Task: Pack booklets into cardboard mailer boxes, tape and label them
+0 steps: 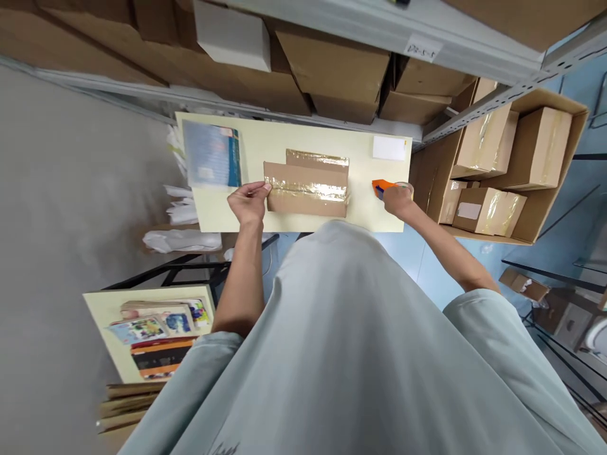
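Observation:
A brown cardboard box with shiny clear tape along its top lies on the pale yellow table. The thumb and fingers of my left hand pinch its left edge. Behind this box, partly covered by it, shows another taped piece of cardboard. Out to the right, apart from the box, my right hand is closed around an orange tape dispenser. A roll of clear tape shows at the far side of that hand.
At the table's left lies a blue book in plastic; a white label pad sits back right. Shelves with cartons stand behind. A large carton of taped boxes is at right. A side table holds books.

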A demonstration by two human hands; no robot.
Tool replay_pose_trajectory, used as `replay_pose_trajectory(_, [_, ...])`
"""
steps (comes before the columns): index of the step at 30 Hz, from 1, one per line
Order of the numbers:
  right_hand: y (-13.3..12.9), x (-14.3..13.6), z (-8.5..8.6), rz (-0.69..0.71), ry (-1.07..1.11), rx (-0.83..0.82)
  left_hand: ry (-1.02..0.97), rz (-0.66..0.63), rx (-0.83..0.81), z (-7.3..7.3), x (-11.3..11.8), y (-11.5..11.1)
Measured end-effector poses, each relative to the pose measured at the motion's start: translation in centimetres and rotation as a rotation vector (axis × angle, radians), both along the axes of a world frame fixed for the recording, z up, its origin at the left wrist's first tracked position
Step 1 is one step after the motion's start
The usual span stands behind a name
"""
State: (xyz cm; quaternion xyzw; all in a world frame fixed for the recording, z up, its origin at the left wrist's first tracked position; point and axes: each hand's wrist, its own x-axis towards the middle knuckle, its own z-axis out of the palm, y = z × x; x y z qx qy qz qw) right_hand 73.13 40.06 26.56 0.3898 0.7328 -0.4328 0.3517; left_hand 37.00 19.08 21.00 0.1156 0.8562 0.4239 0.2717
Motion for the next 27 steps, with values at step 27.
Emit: replay_pose_trajectory(27, [14.5,-33.2,18.5,-0.062,0.414,1.041,0.466,-0.736,0.587,18.5,-1.9,15.9])
